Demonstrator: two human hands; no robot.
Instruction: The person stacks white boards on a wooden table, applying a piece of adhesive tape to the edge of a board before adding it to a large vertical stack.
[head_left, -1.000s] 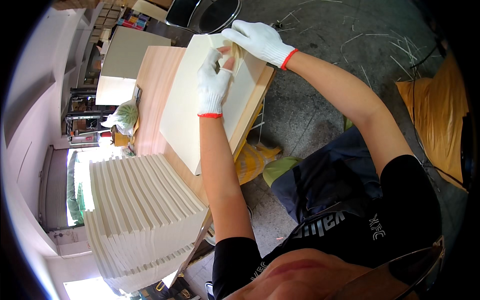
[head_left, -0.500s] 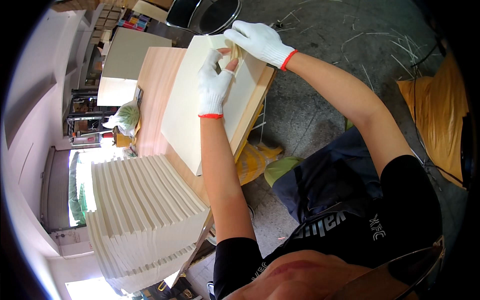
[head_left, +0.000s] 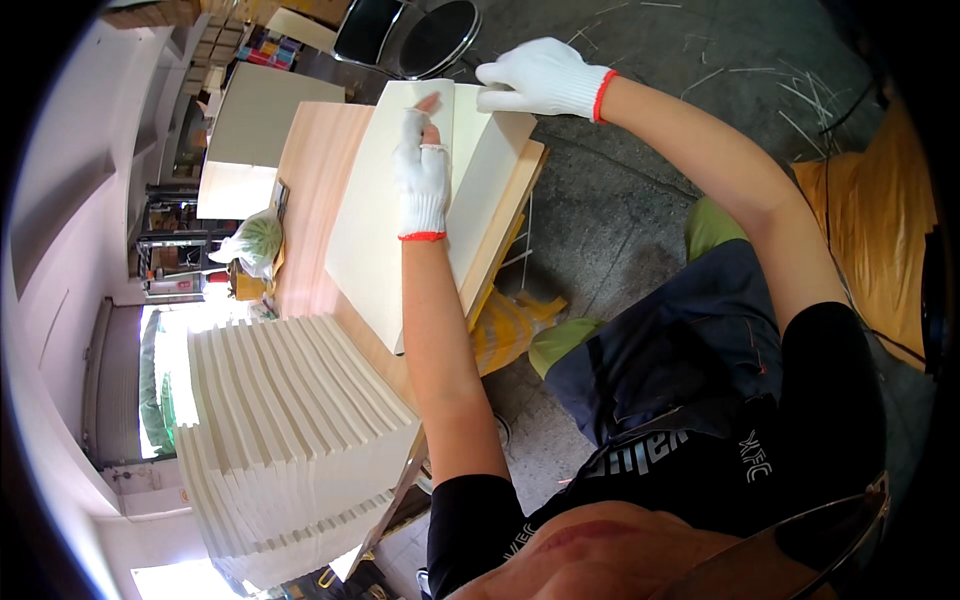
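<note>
A thick stack of cream paper sheets (head_left: 375, 215) lies on the wooden table, a crease or sheet edge running lengthwise along its top. My left hand (head_left: 423, 178), in a white glove with bare thumb and fingertip showing, rests on the top sheet. Its fingers are stretched out and hold nothing. At the stack's far right corner, my right hand (head_left: 545, 80), in a white glove with a red cuff, has its thumb and fingers closed at the sheets' edge. The fingers' undersides are hidden.
Several layered bundles of cream sheets (head_left: 290, 400) are piled high at the near left. A bagged green round item (head_left: 258, 238) sits beyond the wood-grain tabletop (head_left: 310, 170). A black round stool (head_left: 440, 38) stands past the far end. Pale strips litter the floor; orange sacking (head_left: 860, 230) lies right.
My right hand has moved right, away from the left hand. The raised sheet edges between my hands have come down. My left fingers have straightened over the top sheet.
</note>
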